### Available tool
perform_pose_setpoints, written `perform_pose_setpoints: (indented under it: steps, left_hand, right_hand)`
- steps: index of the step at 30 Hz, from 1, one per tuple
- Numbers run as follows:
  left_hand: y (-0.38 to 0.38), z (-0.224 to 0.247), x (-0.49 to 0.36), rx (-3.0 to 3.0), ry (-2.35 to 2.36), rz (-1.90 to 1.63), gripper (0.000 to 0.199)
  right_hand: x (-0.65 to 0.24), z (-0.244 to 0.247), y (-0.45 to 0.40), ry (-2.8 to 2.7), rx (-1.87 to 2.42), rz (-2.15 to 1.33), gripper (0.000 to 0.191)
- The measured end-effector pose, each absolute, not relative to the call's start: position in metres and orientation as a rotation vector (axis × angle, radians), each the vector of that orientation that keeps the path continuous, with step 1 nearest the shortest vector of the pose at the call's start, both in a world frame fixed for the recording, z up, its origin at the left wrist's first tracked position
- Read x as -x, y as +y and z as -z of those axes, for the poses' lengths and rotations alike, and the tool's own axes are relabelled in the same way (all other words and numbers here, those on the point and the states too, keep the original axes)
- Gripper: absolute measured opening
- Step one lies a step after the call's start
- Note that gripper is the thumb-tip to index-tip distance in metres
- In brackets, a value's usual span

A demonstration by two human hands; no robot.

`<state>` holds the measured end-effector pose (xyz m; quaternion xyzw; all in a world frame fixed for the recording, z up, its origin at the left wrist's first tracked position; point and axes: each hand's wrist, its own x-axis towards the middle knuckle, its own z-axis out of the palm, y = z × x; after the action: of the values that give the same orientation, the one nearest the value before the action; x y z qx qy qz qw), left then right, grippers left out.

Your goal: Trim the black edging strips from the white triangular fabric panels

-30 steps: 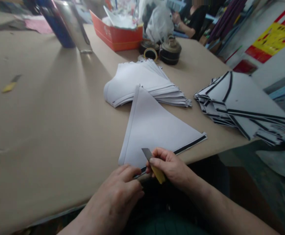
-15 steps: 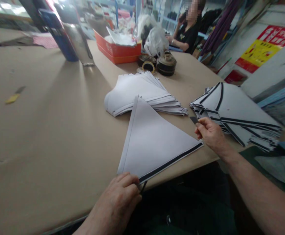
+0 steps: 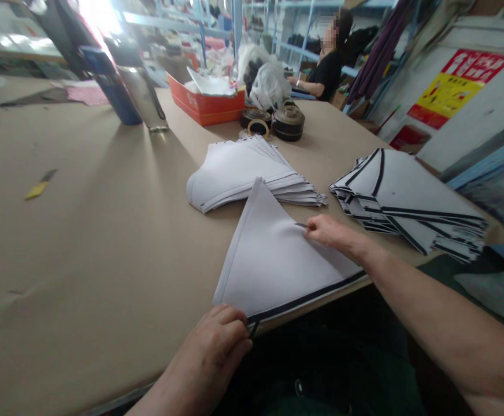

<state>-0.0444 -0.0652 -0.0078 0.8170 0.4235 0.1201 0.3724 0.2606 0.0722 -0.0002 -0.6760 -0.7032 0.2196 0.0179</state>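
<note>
**Holding a white panel (image 3: pixel 265 260) by its corner near the table edge, blade above it**

Lying mostly flat on the brown table (image 3: pixel 117 289), roughly triangular, smooth and matte, edged along the near side with a black strip (image 3: pixel 308 297). Closed over the near left corner with the left hand (image 3: pixel 217 346), fingers curled together, thumb below. Pinching a thin dark blade (image 3: pixel 299 225) in the right hand (image 3: pixel 328 231), fingers bunched tight, over the panel's right part; hard to tell whether touching.

Just beyond, partly under the panel's tip, a fanned stack of white pieces (image 3: pixel 243 170). To the right, a stack of black-edged pieces (image 3: pixel 425 188). Well to the left, a yellow-handled cutter (image 3: pixel 39 189). Farther back, round dark rolls (image 3: pixel 289 121), a glossy orange box (image 3: pixel 206 108), crumpled translucent plastic bags (image 3: pixel 271 86), and a blue bottle (image 3: pixel 115 95) beside a shiny metal bottle (image 3: pixel 141 95). Past the table, a person in a black top (image 3: pixel 326 78), blue shelving (image 3: pixel 237 29) and, on a pale wall (image 3: pixel 486 124), a red-and-yellow poster (image 3: pixel 454 86).
</note>
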Motion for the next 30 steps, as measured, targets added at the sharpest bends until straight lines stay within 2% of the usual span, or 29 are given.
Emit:
perform_pose_setpoints:
  steps: [5,8,12,16,22,26,30]
  left_hand:
    - [-0.056,-0.001,0.036,-2.118,0.954,-0.239,0.022]
    - [-0.052,-0.001,0.024,-2.16,0.868,-0.189,0.023]
    - [-0.048,0.007,0.014,-2.178,0.86,-0.156,0.023]
    - [-0.045,0.012,0.016,-2.111,0.847,-0.227,0.024]
    - [-0.051,-0.009,0.015,-1.701,0.947,-0.394,0.021]
    - [-0.054,-0.017,0.008,-1.576,0.962,-0.453,0.019]
    - [-0.056,-0.014,0.006,-1.556,0.981,-0.451,0.018]
  right_hand:
    - [-0.306,-0.009,-0.006,-2.143,2.121,-0.939,0.022]
    - [-0.322,0.012,-0.059,-1.801,2.046,-1.263,0.026]
    - [-0.318,0.045,-0.099,-1.6,2.017,-1.171,0.029]
    - [-0.32,0.055,-0.099,-1.581,2.048,-1.046,0.027]
    - [-0.314,0.014,-0.075,-1.425,1.851,-0.968,0.026]
    - [-0.263,-0.01,-0.064,-1.366,1.612,-1.319,0.024]
    - [-0.213,-0.011,-0.059,-1.288,1.364,-1.733,0.035]
